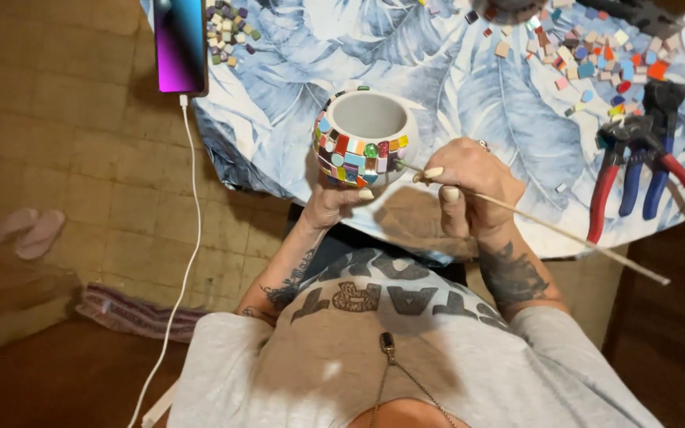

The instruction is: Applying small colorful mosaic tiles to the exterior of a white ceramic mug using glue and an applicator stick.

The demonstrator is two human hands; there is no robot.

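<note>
My left hand (334, 202) grips a small white round pot (368, 119) from below, tilted toward me. The pot's side is covered with small coloured mosaic tiles (350, 154). My right hand (469, 186) pinches a long thin wooden stick (564, 231), whose tip touches the tiles on the pot's right side. The stick's far end reaches out past the table edge to the right.
A round table with a blue leaf-patterned cloth (469, 87) holds loose coloured tiles at the top left (227, 32) and top right (596, 55). Red-handled and blue-handled nippers (640, 170) lie at the right. A phone (180, 43) with a white cable (188, 238) sits at the left edge.
</note>
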